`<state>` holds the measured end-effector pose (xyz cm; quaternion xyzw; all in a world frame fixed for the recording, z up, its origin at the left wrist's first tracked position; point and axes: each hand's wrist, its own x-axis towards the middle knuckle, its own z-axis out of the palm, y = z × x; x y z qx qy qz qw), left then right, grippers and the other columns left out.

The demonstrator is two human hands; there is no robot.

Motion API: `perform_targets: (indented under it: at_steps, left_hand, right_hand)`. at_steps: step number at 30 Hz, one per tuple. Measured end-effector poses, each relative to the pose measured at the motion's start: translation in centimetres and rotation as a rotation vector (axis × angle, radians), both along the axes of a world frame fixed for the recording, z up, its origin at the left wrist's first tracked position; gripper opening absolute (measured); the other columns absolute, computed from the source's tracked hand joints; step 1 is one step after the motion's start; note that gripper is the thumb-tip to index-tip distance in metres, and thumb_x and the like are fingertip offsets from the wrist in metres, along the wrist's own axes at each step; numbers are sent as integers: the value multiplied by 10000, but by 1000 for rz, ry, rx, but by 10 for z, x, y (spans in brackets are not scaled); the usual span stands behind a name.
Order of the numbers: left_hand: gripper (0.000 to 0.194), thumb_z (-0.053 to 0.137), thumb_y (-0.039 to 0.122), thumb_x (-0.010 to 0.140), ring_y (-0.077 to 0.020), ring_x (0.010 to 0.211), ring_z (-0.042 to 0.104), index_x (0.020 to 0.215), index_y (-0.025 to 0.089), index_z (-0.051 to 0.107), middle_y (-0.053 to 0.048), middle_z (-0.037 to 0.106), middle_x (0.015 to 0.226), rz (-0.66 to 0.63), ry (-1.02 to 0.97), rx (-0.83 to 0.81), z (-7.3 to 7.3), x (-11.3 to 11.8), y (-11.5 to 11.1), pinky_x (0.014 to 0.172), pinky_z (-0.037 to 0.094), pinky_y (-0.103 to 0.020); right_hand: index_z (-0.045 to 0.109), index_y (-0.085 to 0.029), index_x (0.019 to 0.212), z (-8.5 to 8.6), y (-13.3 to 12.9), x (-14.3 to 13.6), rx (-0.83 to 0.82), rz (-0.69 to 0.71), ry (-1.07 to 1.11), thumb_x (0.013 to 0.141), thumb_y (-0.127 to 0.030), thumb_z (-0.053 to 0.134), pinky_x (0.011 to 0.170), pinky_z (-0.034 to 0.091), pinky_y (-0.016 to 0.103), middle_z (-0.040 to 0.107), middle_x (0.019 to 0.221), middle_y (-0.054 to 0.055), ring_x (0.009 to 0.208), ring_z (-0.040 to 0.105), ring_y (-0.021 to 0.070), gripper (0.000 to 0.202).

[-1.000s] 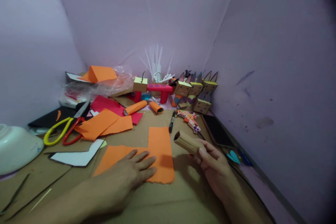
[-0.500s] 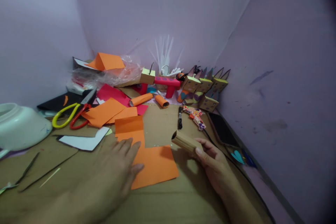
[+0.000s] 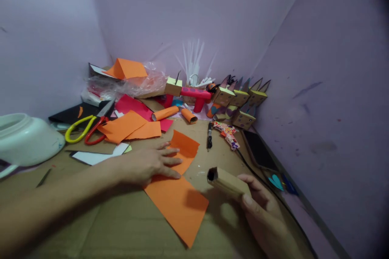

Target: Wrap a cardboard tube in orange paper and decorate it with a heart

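An orange sheet of paper point(image 3: 179, 206) lies on the brown cardboard surface point(image 3: 127, 226), with a narrower, creased flap at its far end. Flat on that sheet rests my left hand point(image 3: 153, 164), its fingers spread and gripping nothing. At the right, my right hand point(image 3: 264, 206) holds a folded brown cardboard tube point(image 3: 229, 183) between thumb and fingers. The tube's dark open end faces left, above the surface. Part of the orange sheet is hidden under my left hand.
Scissors point(image 3: 96, 129) and orange scraps point(image 3: 126, 125) lie back left, near a white pot point(image 3: 27, 141). A glue gun point(image 3: 226, 132), black pen point(image 3: 209, 135) and phone point(image 3: 259, 149) lie beyond the tube. Cardboard animal figures point(image 3: 225, 95) line the back.
My left hand has moved slightly right and away from me, and the orange sheet under it has turned. My right hand, with the tube, has shifted right and nearer.
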<state>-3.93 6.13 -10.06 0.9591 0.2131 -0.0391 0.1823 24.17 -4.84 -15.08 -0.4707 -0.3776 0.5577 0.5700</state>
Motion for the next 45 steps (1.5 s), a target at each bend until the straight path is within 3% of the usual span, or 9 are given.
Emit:
perform_targets:
  at_steps: [4,7,9,14,19,28,34,40,45]
  left_hand:
    - [390,442,102,822,-215,1330,276,1094,322,616,6,455,1375,-79,-15,175,11,18,18,1110,41,-455]
    - [290,416,167,847,-246,1184,450,1024,206,642,-95,567,1247,-29,-56,279,18,28,-7,1053,234,-429]
    - [291,459,159,799,-239,1010,551,1035,185,628,-102,637,1113,115,-104,277,15,34,-37,955,353,-411]
    - [439,450,409,855,-338,1143,486,1180,137,566,-195,551,1246,189,-100,340,-26,55,-96,941,327,-529]
    - [455,367,411,893,-331,1138,508,1182,129,578,-192,571,1217,171,-22,296,-50,47,-102,975,293,-547]
    - [273,476,271,842,-266,1091,534,1050,200,638,-96,642,1135,324,-174,364,-41,0,-100,1081,183,-503]
    - [315,429,115,805,-279,1104,535,1067,118,604,-164,599,1187,223,-188,472,-49,-7,-102,978,391,-410]
    - [335,373,64,819,-218,1040,559,1091,131,557,-119,657,1021,204,-338,629,-56,-12,-107,944,429,-358]
    - [286,381,36,784,-173,738,581,980,127,569,-72,621,772,217,-452,678,-48,-10,-105,710,502,-304]
  right_hand:
    - [638,-244,944,5,-3,-4,83,136,-178,678,-390,710,741,484,316,653,979,83,892,602,255,311]
    - [619,-266,979,17,13,-7,123,168,-233,736,-390,659,816,457,341,621,1111,87,1014,567,267,276]
    - [627,-270,943,28,32,-12,179,141,-288,738,-394,655,876,416,350,561,1227,78,1136,494,270,241]
    - [676,-201,787,43,84,-41,267,198,-554,689,-437,660,933,338,409,518,1270,125,1240,377,312,256]
    - [650,-185,841,32,103,-53,186,178,-625,688,-386,654,702,427,340,658,807,52,783,589,236,253]
    - [612,-199,871,19,52,-4,-91,-118,-465,652,-509,674,672,454,326,633,871,52,830,573,251,385]
    - [594,-267,964,25,8,-12,171,-417,-807,752,-418,601,888,353,355,536,1126,48,1039,488,257,261]
    - [662,-233,924,17,-5,-71,141,-28,-545,723,-309,637,684,469,275,642,908,46,809,586,203,216]
    - [658,-201,961,-4,3,-88,206,-16,-595,739,-251,639,756,488,301,668,918,53,853,609,198,229]
